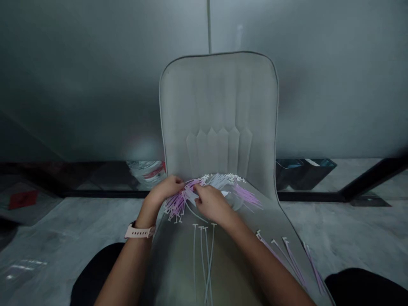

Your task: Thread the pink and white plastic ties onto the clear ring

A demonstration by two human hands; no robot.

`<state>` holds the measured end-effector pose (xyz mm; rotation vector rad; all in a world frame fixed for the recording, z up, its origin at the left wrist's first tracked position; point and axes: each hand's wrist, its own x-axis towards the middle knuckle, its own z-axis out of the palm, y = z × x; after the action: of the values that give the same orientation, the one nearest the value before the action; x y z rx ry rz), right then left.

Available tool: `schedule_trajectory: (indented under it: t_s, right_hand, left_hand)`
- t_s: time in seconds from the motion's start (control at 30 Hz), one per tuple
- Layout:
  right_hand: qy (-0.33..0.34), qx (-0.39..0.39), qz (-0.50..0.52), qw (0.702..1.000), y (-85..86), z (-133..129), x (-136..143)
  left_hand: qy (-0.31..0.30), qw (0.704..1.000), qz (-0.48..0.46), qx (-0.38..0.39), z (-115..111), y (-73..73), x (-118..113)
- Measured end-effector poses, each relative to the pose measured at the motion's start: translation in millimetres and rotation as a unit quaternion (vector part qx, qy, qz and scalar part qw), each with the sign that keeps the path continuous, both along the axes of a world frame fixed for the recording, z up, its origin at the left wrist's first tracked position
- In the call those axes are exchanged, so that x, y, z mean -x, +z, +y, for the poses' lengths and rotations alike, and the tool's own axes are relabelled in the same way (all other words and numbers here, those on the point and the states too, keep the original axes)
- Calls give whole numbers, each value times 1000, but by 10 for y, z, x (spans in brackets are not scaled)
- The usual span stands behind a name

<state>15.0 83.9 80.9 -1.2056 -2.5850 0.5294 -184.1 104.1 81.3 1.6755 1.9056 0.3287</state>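
Note:
Purple strips with pale T-shaped ends [176, 205] lie in a pile on the grey chair seat [178, 263]. My left hand [172, 187], a pink watch band on its wrist, has its fingers closed at the pile's upper left edge. Across from it, my right hand [210, 202] has bent fingers pressed on the pile's right side. What either hand pinches is too small to name. White strips [218, 180] and a second purple bunch [247, 196] rest behind and to the right. Several single white strips [206, 255] lie nearer me.
More purple strips [291, 259] lie along the seat's right edge. The chair back [219, 97] rises before a frosted panel [79, 85]. Beneath the panel show wrapped bottles [148, 172] at left and a dark bin [301, 176] at right.

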Motion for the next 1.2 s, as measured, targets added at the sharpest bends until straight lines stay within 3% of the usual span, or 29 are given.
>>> schedule_trajectory:
  t_s: [0.23,0.5,0.63,0.77,1.0,1.1,1.2]
  right_hand:
    - [-12,-6,-39,999,-21,-41,46]
    - [-10,-4,-38,999,26,86,-81]
    - [-11,6,-29,999,26,127,-128]
    - [-12,18,-22,1000,28,162,-168]
    - [17,55,12,998,52,277,-289]
    - [72,67,10,995,224,195,-400]
    - [165,99,44,980,496,-21,-484]
  left_hand:
    - [-26,994,89,-58,-71,-20,-67]
    - [-13,984,49,-168,-415,82,189]
    - [15,977,11,-213,-633,-84,185]
    - [42,963,-58,-260,-785,-301,-63]
    - [-118,964,-66,-230,-893,-632,-715]
    - [-175,953,-73,-236,-881,-793,-848]
    - [-166,949,-94,-251,-863,-917,-859]
